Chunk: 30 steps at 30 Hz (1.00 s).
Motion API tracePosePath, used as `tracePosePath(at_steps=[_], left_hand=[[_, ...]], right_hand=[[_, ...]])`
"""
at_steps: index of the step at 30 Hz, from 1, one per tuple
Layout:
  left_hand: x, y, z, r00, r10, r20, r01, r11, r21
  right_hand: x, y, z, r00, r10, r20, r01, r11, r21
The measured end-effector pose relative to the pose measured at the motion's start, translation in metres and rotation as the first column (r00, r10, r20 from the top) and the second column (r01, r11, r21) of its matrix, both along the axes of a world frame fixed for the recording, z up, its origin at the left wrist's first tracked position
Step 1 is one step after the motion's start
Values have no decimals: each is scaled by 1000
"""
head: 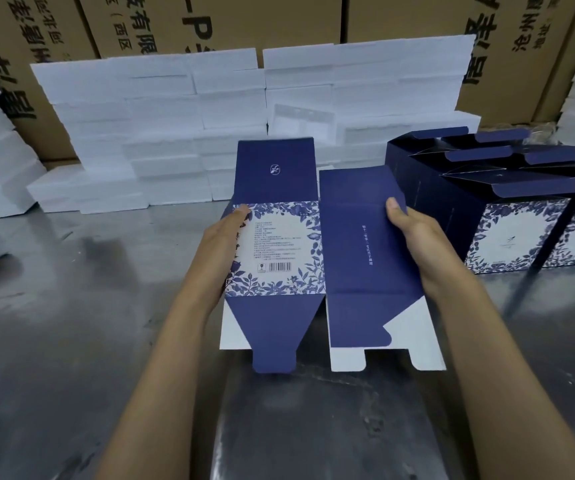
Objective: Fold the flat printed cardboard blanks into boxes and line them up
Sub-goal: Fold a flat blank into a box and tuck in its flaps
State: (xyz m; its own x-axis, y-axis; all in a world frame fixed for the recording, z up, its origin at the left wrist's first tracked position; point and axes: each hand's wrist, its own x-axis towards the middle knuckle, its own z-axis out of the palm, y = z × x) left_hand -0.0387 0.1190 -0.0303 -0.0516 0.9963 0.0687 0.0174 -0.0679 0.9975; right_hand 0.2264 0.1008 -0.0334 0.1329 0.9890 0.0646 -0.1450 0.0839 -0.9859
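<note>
Left hand (225, 237) fingers behind blank (313, 251)

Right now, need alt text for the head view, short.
Two bare hands, left hand and right hand, hold a flat navy-and-floral printed cardboard blank by its side edges above a shiny metal table. Folded navy floral boxes stand to the right; white foam blocks are stacked behind.
</note>
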Motion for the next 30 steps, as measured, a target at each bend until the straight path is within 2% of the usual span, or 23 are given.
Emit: tracePosePath(at_steps=[4,6,9,11,13,15,17,19,21,23,25,27,30], left_hand=[[-1,-1,-4,1000,0,-14,1,999,44],[-2,-3,-3,995,91,-32,-88,991,101],[-6,-1,0,979,197,47,-202,971,127],[-7,0,-1,974,214,78,-223,966,132],[-5,1,-2,967,243,76,-253,954,161],[-2,1,0,958,286,-1,-279,936,216],[0,-2,5,938,313,-147,-256,914,314],[5,-9,12,938,252,-238,-155,919,364],[9,-16,16,939,142,-312,-25,936,352],[14,-22,19,962,-9,-271,94,948,304],[17,-27,20,970,-107,-219,174,932,317],[19,-29,21,972,-146,-183,207,903,376],[19,-29,22,982,-138,-127,181,872,454]], right_hand=[[-1,0,1,1000,20,16,-19,1000,-17],[0,-1,2,994,114,2,-113,992,-52],[1,-1,-1,979,206,-8,-206,977,-48],[-2,-2,0,988,150,44,-149,988,-30],[-3,-3,3,997,74,28,-74,997,-28],[0,-4,5,997,64,-40,-66,996,-60],[3,-6,5,977,137,-164,-146,988,-46],[4,-7,7,922,246,-298,-239,969,61],[3,-7,9,877,322,-357,-293,947,134],[1,-6,11,887,353,-299,-316,934,167],[-3,-5,11,934,326,-147,-301,938,169],[-10,-4,10,955,297,-20,-290,941,174],[-24,-7,11,964,251,83,-263,944,201]])
